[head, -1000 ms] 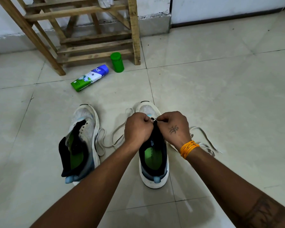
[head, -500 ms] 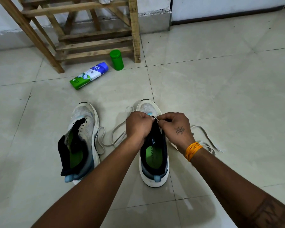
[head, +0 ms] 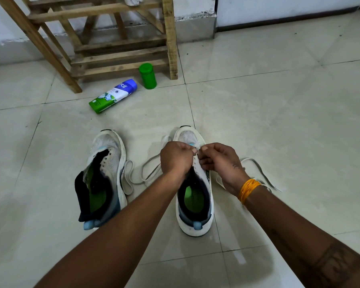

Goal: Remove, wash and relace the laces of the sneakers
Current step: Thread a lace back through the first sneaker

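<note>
Head view: left hand and right hand curled, pinching lace at front eyelets of right-side sneaker — directly under grip. Feed tip straight thru eyelet, keep lace flat, even both ends. Sneaker upright, long axis fwd–back, toe beyond grip, heel nearer. Other sneaker left of grip, unlaced.

One head-worn wide-angle view looks forward and steeply down at the floor. Both forearms reach in from the bottom edge, close to the lens. A wooden rack and the wall foot lie farther off along the top.
</note>
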Tool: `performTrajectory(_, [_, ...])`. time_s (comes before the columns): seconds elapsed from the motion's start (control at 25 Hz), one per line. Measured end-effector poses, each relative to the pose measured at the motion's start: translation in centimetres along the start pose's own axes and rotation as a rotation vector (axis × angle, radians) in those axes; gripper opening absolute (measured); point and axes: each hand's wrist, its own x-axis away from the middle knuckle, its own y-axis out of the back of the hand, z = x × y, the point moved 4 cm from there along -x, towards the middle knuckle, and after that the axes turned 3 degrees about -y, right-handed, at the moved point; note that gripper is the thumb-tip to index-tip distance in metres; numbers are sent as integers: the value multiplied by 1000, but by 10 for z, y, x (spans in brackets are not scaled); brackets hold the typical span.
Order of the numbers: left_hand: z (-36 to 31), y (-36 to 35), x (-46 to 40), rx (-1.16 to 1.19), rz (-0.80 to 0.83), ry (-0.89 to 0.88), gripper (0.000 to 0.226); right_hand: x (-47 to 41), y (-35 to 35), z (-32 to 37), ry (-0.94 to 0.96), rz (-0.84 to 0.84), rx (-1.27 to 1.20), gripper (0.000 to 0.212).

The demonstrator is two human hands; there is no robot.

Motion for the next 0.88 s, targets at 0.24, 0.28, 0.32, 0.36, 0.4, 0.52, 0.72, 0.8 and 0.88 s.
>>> performTrajectory(0.24, [4,2,-1,28,65,-87,8,-18,-2,4,177,-63,279,7])
performTrajectory(0.28, [4,5,1,52,85,-99,9,-21,-3,5,238,-87,394,8])
performTrajectory(0.32, [4,9,7,62,96,-132,9,-21,-4,5,288,-101,489,8])
performTrajectory(0.36, [4,14,15,42,81,-197,10,-22,-4,6,319,-104,532,9])
performTrajectory(0.4, [6,19,24,-3,42,-292,14,-22,-3,6,318,-93,513,11])
performTrajectory(0.52, [18,32,50,-189,-52,-561,29,-23,2,4,212,-39,299,14])
performTrajectory(0.72, [22,45,53,-370,-104,-676,30,-36,15,3,49,-124,90,14])
performTrajectory(0.8, [22,49,49,-341,-141,-629,34,-48,34,-1,-10,-260,155,17])
performTrajectory(0.88, [22,49,48,-332,-143,-617,35,-50,46,4,113,-331,581,18])
